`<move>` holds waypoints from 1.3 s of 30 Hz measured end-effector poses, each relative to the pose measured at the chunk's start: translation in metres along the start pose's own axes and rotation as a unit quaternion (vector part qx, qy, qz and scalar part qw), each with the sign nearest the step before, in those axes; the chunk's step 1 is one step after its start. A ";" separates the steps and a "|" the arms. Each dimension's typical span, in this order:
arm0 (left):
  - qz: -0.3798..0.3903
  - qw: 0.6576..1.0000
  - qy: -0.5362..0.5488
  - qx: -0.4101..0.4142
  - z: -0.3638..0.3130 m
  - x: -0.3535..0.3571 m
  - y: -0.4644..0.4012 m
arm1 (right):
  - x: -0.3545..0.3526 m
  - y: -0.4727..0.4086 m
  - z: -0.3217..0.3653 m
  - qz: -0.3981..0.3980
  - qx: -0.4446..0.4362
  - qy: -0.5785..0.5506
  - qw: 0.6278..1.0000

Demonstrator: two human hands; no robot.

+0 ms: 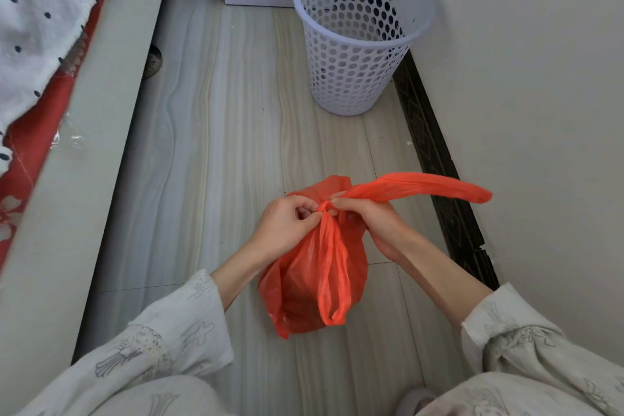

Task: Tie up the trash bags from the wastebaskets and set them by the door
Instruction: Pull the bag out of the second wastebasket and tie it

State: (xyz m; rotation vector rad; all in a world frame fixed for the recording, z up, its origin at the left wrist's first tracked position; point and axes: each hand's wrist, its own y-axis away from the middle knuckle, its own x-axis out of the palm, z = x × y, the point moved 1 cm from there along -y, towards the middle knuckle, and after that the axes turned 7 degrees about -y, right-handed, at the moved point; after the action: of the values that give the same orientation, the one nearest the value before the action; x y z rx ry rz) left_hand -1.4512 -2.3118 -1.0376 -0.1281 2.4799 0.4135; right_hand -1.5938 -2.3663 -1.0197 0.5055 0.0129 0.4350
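both hands meet at the neck of the red trash bag (314,280), which hangs between my forearms over the floor (219,145). left hand (287,223) pinches the gathered plastic at the crossing; right hand (368,219) is curled round the other handle, whose free loop (422,187) sticks out toward the wall. a second handle loop (332,284) hangs down the bag's front. i read this as a knot in progress: handles crossed, not visibly pulled tight.

done, as far as i can see: bag is out of the white perforated wastebasket (361,40), which stands unlined near the wall, well apart from the bag.

left: finish the knot, carry the bag to the door. no door in view. other wastebaskets: cannot tell.
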 end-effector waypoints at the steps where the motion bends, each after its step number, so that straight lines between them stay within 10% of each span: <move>1: -0.003 1.000 0.005 -0.004 0.001 -0.001 0.000 | 0.000 0.000 0.000 0.007 0.007 -0.015 1.000; 10: -0.013 0.999 -0.027 -0.017 0.001 0.002 -0.001 | 0.001 -0.002 -0.003 -0.009 -0.047 0.176 0.983; 19: 0.014 1.000 0.002 -0.016 -0.005 -0.007 -0.001 | 0.005 -0.003 -0.009 -0.015 0.008 -0.108 0.994; 39: 0.024 0.992 -0.082 0.092 0.001 -0.007 -0.008 | -0.002 0.001 -0.012 0.038 0.003 -0.154 0.987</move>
State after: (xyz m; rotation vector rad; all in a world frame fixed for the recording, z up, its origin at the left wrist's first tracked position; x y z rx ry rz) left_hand -1.4437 -2.3196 -1.0364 0.0403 2.3471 0.2052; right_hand -1.5975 -2.3610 -1.0299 0.5764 -0.3035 0.4280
